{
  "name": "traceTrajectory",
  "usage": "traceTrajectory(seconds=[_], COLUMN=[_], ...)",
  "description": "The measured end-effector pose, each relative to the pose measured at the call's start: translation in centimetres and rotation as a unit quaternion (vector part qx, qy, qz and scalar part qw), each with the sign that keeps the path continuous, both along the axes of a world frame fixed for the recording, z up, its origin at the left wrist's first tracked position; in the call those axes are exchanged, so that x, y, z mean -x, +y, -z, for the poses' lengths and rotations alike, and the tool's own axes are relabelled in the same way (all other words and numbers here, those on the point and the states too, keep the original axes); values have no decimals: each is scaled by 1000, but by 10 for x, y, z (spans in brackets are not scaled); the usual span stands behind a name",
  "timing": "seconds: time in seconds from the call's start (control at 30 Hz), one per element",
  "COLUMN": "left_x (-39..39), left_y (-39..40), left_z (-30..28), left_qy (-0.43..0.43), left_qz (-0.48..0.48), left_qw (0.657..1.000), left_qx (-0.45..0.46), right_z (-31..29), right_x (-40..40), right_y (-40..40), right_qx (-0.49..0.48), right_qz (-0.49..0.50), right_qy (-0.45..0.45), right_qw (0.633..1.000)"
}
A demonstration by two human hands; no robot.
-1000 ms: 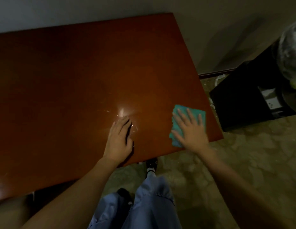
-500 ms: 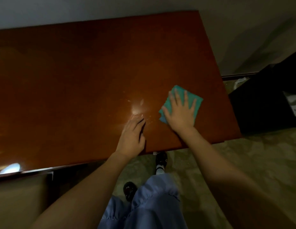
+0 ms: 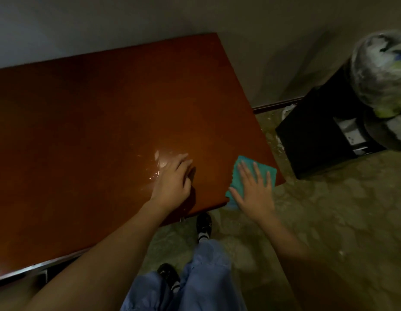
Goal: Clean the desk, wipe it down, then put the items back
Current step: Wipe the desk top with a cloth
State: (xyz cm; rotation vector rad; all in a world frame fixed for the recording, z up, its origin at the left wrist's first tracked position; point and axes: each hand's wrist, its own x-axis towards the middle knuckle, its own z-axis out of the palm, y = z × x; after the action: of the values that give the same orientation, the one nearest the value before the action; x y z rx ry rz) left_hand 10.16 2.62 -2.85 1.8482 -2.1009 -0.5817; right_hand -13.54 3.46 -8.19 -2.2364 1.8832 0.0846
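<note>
My right hand [image 3: 255, 194] presses the teal cloth [image 3: 247, 173] flat-fingered at the desk [image 3: 83, 131] corner; my left hand [image 3: 172, 180] rests flat beside it.

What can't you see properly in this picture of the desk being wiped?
Head view only:
- Part of the teal cloth: the right hand lies flat on it.
- The desk: its left end is cut off by the picture edge, and the left hand covers a patch.
- The round bundle on the black box: blurred, cut off at the right edge.
- The items to put back: none in view.
</note>
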Motion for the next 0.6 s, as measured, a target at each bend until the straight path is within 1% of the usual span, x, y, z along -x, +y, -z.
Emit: traceTrajectory(seconds=[0.1,0.2,0.27,0.37,0.47,0.53,0.6], left_x=[3,5,10,17,25,32,36], left_y=[-5,-10,-18,-42,-79,-106,-131], left_z=[-5,-6,-4,-3,-3,-5,-6], left_qy=[-4,-15,-27,-41,-50,-50,-37], left_qz=[-4,-1,4,16,25,8,-20], left_qw=[1000,1000,999,998,996,996,996], left_qx=[6,0,-21,-54,-68,-70,-74], right_z=[-2,-5,-7,-11,-14,-13,-11], right_x=[27,31,31,34,27,20,12], right_y=[-13,-27,-38,-57,-86,-111,-141], right_qx=[-17,-19,-18,-54,-76,-82,-74], right_qz=[59,83,72,26,21,21,0], right_qy=[7,8,12,21,15,22,14], right_qw=[998,996,997,998,997,996,997])
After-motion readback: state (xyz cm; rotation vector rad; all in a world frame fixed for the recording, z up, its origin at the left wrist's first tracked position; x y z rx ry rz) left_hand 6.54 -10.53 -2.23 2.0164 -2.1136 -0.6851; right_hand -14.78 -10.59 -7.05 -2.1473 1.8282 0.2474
